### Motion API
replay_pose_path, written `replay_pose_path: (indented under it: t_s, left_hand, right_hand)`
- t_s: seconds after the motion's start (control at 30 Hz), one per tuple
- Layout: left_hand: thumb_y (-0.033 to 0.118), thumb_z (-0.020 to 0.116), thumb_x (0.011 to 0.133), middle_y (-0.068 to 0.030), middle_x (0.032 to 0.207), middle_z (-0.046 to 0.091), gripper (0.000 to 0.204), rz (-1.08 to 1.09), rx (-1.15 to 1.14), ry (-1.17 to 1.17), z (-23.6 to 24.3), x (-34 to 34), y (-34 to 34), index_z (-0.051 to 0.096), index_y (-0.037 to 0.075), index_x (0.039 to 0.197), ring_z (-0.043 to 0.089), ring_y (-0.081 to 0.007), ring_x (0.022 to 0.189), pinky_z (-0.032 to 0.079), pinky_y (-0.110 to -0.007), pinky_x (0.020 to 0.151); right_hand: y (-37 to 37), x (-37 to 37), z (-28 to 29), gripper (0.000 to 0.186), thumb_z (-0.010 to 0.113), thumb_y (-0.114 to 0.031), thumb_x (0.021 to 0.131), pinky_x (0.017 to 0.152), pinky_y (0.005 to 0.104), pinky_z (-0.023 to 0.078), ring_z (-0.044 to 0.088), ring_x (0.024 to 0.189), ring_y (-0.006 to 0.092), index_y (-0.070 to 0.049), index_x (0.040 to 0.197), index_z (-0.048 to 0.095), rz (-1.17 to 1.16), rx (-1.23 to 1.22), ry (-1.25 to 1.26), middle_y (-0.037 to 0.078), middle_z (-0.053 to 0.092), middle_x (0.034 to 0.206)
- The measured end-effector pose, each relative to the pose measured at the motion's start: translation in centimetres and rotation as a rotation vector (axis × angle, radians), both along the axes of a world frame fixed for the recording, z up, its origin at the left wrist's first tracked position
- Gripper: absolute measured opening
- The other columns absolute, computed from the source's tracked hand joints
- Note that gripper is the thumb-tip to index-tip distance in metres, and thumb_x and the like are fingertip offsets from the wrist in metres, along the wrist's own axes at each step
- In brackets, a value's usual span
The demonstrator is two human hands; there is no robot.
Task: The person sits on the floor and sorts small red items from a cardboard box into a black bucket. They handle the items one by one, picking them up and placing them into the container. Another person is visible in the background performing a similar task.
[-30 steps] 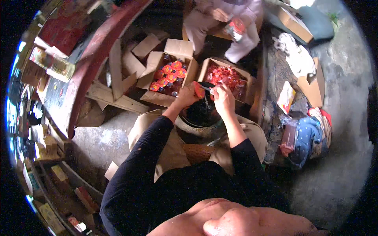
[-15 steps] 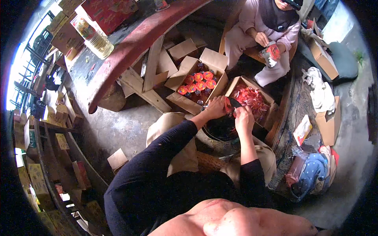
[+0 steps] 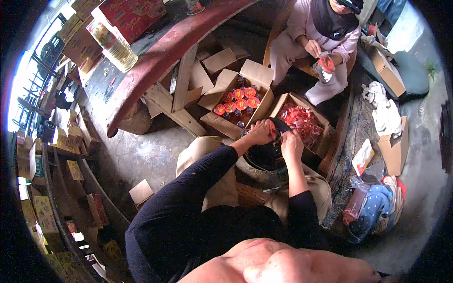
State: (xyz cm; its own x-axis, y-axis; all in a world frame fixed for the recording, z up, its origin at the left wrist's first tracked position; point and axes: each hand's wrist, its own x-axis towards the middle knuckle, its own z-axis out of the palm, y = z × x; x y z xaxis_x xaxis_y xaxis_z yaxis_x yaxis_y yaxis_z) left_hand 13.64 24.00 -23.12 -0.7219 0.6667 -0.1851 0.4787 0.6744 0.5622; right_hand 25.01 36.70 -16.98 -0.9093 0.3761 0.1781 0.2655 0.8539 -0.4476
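Both my hands are over a dark round bucket (image 3: 258, 162) between my knees. My left hand (image 3: 259, 133) is closed on a small piece with a red surface (image 3: 272, 128), mostly hidden by the fingers. Close beside it, my right hand (image 3: 292, 144) has its fingers pinched together, and what they grip is too small to make out. Just beyond my left hand, an open cardboard box (image 3: 222, 123) contains several cups with red-orange lids (image 3: 239, 104). Another box (image 3: 279, 102), beyond my right hand, is filled with crumpled red and clear plastic scraps (image 3: 302, 120).
A co-worker (image 3: 325, 42) sits across from me, holding a red-and-clear package (image 3: 325, 66). A red-edged table (image 3: 155, 61) at upper left bears a bottle (image 3: 115, 49) and cartons. Wooden beams (image 3: 177, 115) stand beside the cup box. Cloths (image 3: 377, 207) lie at right.
My hands stay close together over the bucket, with only small finger shifts; the red piece has turned slightly. The co-worker's package has tilted a little.
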Motion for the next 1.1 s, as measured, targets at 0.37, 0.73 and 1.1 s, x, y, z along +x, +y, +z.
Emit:
replay_pose_path:
  t_s: [0.37,0.73,1.1]
  left_hand:
    - [0.048,0.067,0.077,-0.0218,0.123,0.053,0.073,-0.053,-0.086,0.011,-0.4,0.1,1.1,0.043,-0.002,0.124,0.050,-0.0405,0.117,0.044,-0.058,0.091]
    - [0.041,0.071,0.072,-0.0262,0.124,0.054,0.072,-0.043,0.057,0.065,-4.6,-1.9,0.6,0.045,-0.004,0.121,0.051,-0.0447,0.117,0.042,-0.056,0.097]
    - [0.051,0.074,0.063,-0.0128,0.112,0.068,0.059,-0.167,-0.247,-0.263,-8.5,-3.4,-0.7,0.067,0.014,0.108,0.062,-0.0340,0.109,0.028,-0.071,0.099]
  right_hand:
    - [0.4,0.1,-2.2,0.012,0.058,-0.011,0.086,0.077,0.0479,0.051,0.063,0.088,0.0394,-0.005,0.084,0.068,0.013,0.016,0.066,0.020,0.064,0.094]
    - [0.0,0.1,-1.5,0.008,0.060,-0.004,0.076,0.082,0.0448,0.051,0.064,0.090,0.0369,-0.002,0.080,0.067,-0.047,-0.010,0.020,0.021,0.065,0.087]
    - [2.8,1.6,2.0,0.007,0.065,-0.012,0.081,0.072,0.0460,0.053,0.066,0.081,0.0360,-0.007,0.081,0.070,-0.156,-0.083,-0.018,0.017,0.066,0.083]
